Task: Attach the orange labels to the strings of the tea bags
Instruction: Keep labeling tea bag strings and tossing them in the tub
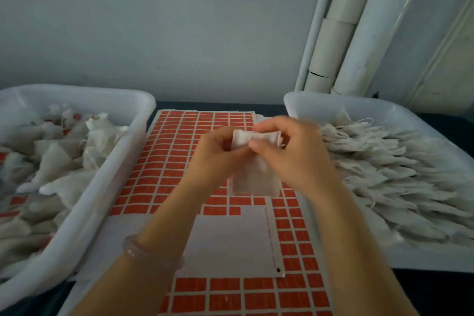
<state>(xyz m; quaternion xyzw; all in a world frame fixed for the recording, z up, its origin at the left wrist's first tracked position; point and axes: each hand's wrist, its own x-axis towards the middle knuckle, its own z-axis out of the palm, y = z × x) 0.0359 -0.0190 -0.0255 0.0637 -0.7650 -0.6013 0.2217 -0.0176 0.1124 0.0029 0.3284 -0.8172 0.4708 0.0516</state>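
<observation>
The fingers (pixel 268 124) of the right hand (pixel 292 154) and of the left hand (pixel 218 154) were curled and pinched on the folded top edge of a white tea bag (pixel 256 179). It was held at frame centre above the sheets of orange labels (pixel 166 161), and blur left its string indistinct. A pale bracelet (pixel 151 251) sat on the left wrist, a white tub (pixel 143 110) at frame left held loose bags mixed with orange labels, and a second tub (pixel 302 105) at frame right held a heap of unlabelled bags (pixel 397 174), with white pipes (pixel 346 20) standing at upper right.
</observation>
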